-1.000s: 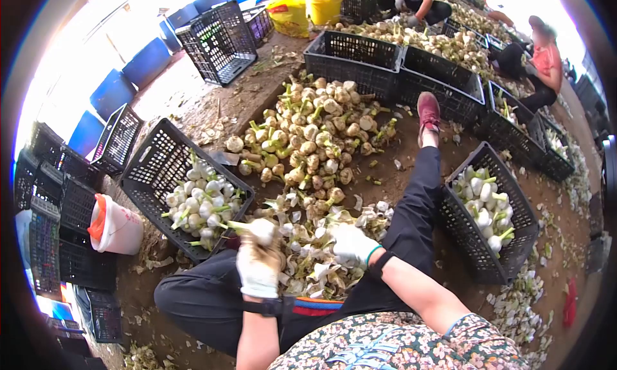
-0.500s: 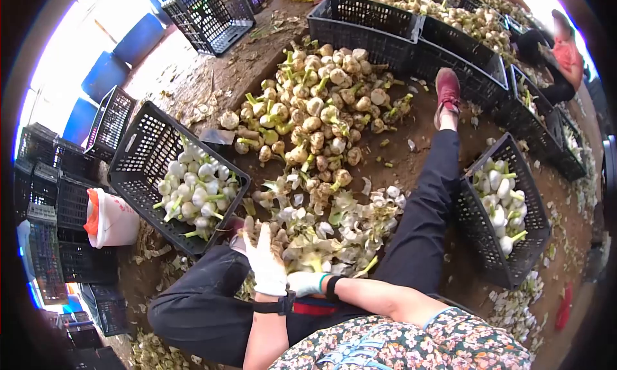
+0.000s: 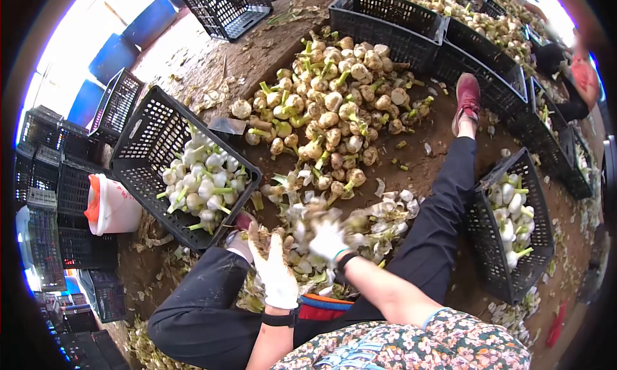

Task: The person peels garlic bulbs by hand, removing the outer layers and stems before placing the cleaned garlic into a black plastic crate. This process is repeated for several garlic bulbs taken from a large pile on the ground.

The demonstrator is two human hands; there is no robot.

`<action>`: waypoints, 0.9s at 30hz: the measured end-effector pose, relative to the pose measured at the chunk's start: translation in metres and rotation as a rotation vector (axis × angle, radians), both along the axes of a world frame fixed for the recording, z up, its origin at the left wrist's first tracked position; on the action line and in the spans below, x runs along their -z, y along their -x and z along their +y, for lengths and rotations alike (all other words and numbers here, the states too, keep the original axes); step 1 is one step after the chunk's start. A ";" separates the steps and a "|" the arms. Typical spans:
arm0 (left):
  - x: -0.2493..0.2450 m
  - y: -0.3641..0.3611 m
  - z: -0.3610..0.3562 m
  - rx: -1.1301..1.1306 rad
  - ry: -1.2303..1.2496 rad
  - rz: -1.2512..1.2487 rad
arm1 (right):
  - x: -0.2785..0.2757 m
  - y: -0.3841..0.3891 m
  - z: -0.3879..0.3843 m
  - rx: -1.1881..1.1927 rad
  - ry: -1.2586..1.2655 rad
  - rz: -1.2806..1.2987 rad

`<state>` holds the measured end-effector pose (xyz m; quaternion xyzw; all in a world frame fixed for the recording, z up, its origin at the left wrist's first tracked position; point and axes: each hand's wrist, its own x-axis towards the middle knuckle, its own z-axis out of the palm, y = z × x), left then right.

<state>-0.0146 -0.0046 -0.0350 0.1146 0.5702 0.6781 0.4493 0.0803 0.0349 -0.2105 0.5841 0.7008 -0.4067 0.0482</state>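
My left hand [image 3: 275, 270], in a white glove with soiled fingertips, is raised above my bent leg, its fingers apart and no bulb visible in it. My right hand [image 3: 328, 239], gloved too, is over the loose garlic peels [image 3: 385, 223]; motion smears its fingers, so their grip is unclear. Beyond it lies a heap of untrimmed garlic bulbs [image 3: 334, 100] with short stems. Cleaner white bulbs [image 3: 204, 184] fill part of the black crate [image 3: 151, 129] on the left. More white bulbs [image 3: 509, 209] sit in a second black crate [image 3: 540, 241] on the right.
A white bucket [image 3: 119, 206] stands at the left near stacked black crates [image 3: 83, 200]. My outstretched leg [image 3: 443, 190] runs between the peels and right crate. Black crates [image 3: 385, 26] line the far side, and another person [image 3: 581, 81] sits at the upper right.
My right hand has moved forward and right, away from beside my left hand, and out over the peels. My left hand's fingers remain spread. The view has shifted slightly.
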 end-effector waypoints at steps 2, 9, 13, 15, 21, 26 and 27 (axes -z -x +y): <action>0.000 -0.003 -0.005 0.029 0.016 -0.001 | 0.001 0.041 -0.037 -0.238 0.141 0.080; 0.001 0.000 0.000 0.071 -0.039 -0.063 | 0.037 -0.001 -0.009 -0.113 -0.258 0.703; 0.015 0.004 0.002 0.246 0.165 0.168 | -0.019 -0.061 0.069 0.672 -0.357 0.123; 0.024 0.001 0.003 0.481 0.269 0.273 | 0.005 -0.075 0.093 0.461 -0.490 0.097; 0.058 0.003 -0.003 0.679 0.399 0.957 | -0.004 -0.116 0.113 0.709 0.036 0.857; 0.026 -0.007 0.008 0.618 -0.103 -0.162 | -0.136 -0.112 0.054 0.397 0.371 1.275; 0.017 -0.008 0.008 0.679 -0.157 -0.315 | -0.145 -0.106 0.046 0.333 0.384 1.300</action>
